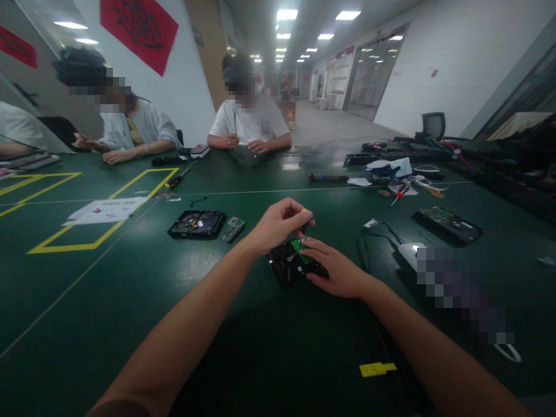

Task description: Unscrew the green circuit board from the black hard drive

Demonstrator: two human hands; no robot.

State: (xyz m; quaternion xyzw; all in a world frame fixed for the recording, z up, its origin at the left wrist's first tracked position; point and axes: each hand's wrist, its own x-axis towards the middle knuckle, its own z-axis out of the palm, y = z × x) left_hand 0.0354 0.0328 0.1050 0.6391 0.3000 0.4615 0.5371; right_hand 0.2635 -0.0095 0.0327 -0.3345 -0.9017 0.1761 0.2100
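In front of me a black hard drive (282, 265) lies on the green table, with a green circuit board (300, 249) on its upper face. My left hand (284, 223) is closed above the board in a pinch around a screwdriver (305, 213). Only a yellow bit of its handle and a dark part below the fingers show. Fingers stretched out, my right hand (332, 266) rests over the right side of the drive and touches the board's edge. It covers part of the drive.
Left of the drive lie another hard drive (197, 224) and a loose circuit board (233, 229). A third drive (447, 225) sits on the right, near a white cabled device (410, 252). Farther back are screwdrivers (399, 195) and cables. Co-workers (249, 124) sit across the table.
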